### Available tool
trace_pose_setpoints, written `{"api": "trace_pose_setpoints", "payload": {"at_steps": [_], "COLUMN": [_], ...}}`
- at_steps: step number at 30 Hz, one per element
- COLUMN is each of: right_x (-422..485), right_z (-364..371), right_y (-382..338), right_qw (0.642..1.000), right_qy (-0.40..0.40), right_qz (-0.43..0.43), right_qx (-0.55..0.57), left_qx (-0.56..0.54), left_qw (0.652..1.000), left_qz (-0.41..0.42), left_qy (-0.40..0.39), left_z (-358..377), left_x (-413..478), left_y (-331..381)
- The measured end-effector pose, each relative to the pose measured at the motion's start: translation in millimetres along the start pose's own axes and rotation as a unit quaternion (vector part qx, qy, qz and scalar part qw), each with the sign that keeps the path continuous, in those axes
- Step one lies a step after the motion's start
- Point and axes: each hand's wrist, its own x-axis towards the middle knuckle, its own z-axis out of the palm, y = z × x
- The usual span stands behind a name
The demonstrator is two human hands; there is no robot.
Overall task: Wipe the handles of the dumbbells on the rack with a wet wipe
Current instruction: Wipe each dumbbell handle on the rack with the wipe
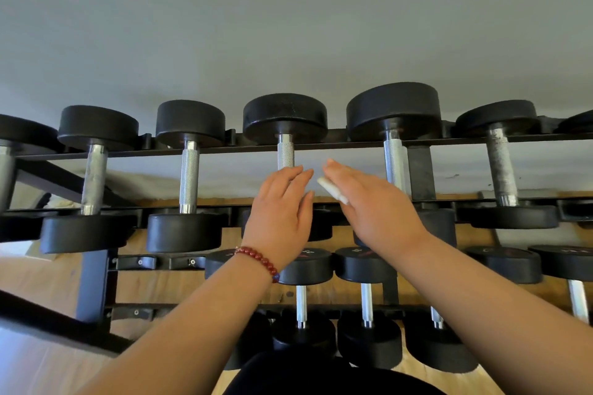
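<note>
At frame centre our right hand (375, 205) pinches the folded wet wipe (332, 191) just beside the middle top-row handle (285, 154), our left hand (282, 205) loose-fingered before it, and we judge the wiping unfinished, since no handle looks visibly done.

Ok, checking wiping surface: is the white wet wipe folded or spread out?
Folded: the white wet wipe shows as a thick compact wad under the right hand, not a flat sheet.

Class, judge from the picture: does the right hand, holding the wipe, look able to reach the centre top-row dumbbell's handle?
Probably yes. The right hand and wet wipe hover just beside the handle, whose upper part is bare; the left hand covers only its lower part.
</note>
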Motion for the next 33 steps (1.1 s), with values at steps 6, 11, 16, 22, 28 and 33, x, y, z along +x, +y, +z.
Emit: {"api": "trace_pose_setpoints", "payload": {"at_steps": [6,11,16,22,28,33], "right_x": [-34.3,-58.8,-72.0,-81.2,-78.5,-66.5], "right_z": [-0.4,3.0,-1.5,-8.7,-23.4,-39.2], "right_y": [14.2,15.3,12.7,27.1,62.0,106.3], "right_qw": [0.994,0.990,0.985,0.982,0.985,0.997], "right_qy": [0.014,0.042,0.048,0.066,0.079,0.036], "right_qz": [-0.021,0.024,0.078,0.113,0.115,0.059], "right_qx": [-0.108,-0.134,-0.143,-0.138,-0.096,-0.038], "left_qx": [0.139,0.152,0.130,0.120,0.106,0.043], "left_qw": [0.989,0.985,0.986,0.986,0.991,0.998], "left_qz": [0.044,0.083,0.101,0.108,0.075,-0.024], "left_qy": [-0.013,-0.017,-0.029,-0.047,-0.045,-0.035], "left_z": [16.1,23.3,27.7,37.9,60.5,84.0], "left_x": [-17.3,-20.1,-24.9,-24.9,-7.2,6.3], "left_y": [3.4,12.9,23.5,36.7,59.7,87.6]}}
